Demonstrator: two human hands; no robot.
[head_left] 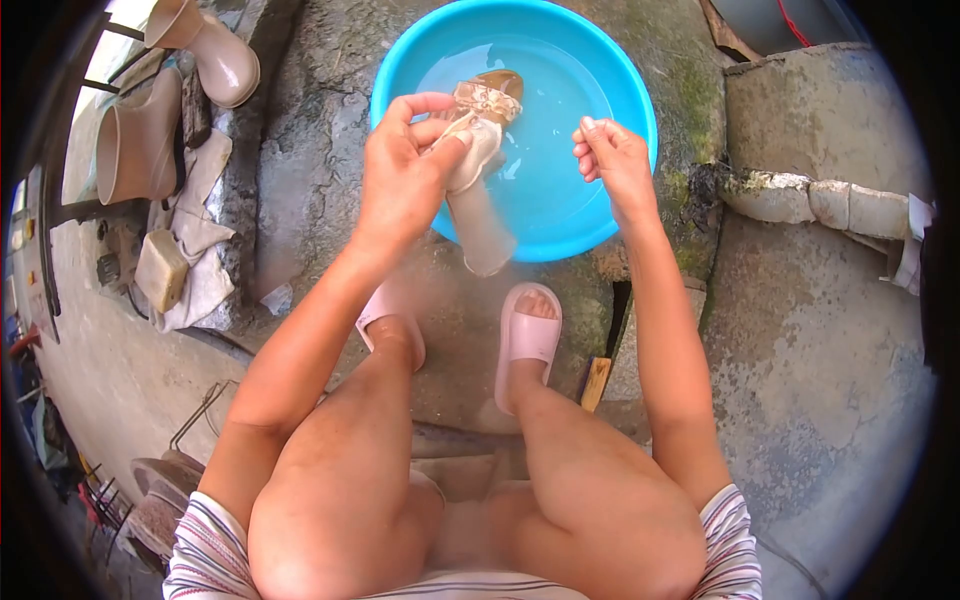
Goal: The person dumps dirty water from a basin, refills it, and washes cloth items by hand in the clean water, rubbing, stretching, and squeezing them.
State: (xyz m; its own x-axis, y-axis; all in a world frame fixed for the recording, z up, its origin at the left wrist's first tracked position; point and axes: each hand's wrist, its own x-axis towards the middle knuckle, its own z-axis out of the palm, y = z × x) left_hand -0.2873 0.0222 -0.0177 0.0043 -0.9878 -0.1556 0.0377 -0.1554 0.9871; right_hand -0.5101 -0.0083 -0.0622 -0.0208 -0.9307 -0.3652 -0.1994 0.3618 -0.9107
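Observation:
My left hand (410, 165) is closed on a sandal (490, 100) at its pale strap, over the left side of a blue basin (640, 110). Toward the far end, the sandal shows a brown insole and a decorated, light band. Its near end looks greyish and blurred and hangs across the basin's near rim. Above the right part of the basin, my right hand (612, 160) has its fingers curled together in a pinch. Whatever may be between those fingertips is too small to make out. Clear water (560, 150) stands in the basin.
Pink slippers (528, 335) are on my feet, just short of the basin. At the left are beige boots (140, 140), a soap-like block (160, 270) and a cloth (205, 265). A pale pipe (800, 198) runs along the right. A piece of wood (596, 383) lies by my right foot.

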